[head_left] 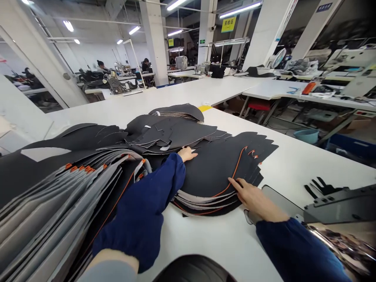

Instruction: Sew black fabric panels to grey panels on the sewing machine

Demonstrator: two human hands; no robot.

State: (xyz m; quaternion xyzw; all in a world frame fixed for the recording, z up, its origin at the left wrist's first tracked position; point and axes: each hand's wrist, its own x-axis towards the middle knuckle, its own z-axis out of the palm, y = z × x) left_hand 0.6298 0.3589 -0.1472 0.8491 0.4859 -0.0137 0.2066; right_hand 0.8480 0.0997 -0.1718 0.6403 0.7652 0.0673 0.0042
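A fanned stack of dark grey fabric panels (205, 172) with orange piping (239, 161) along the edge lies in front of me on the white table. My left hand (188, 154) rests on the stack's far left side, its fingers drawn together. A small pale tip shows by those fingers, too small to name. On the right edge of the same stack lies my right hand (255, 197), fingers stretched out across the top panel and touching it near the piping. Pale undersides of several layers show along the near curved edge.
Left stands a large pile of folded panels (88, 188) with orange edges. More dark cut pieces (176, 131) lie behind. A sewing machine (340, 203) is at right, beside a dark flat plate (282, 201). Farther off are other worktables (270, 89), a blue basin (306, 136) and people seated.
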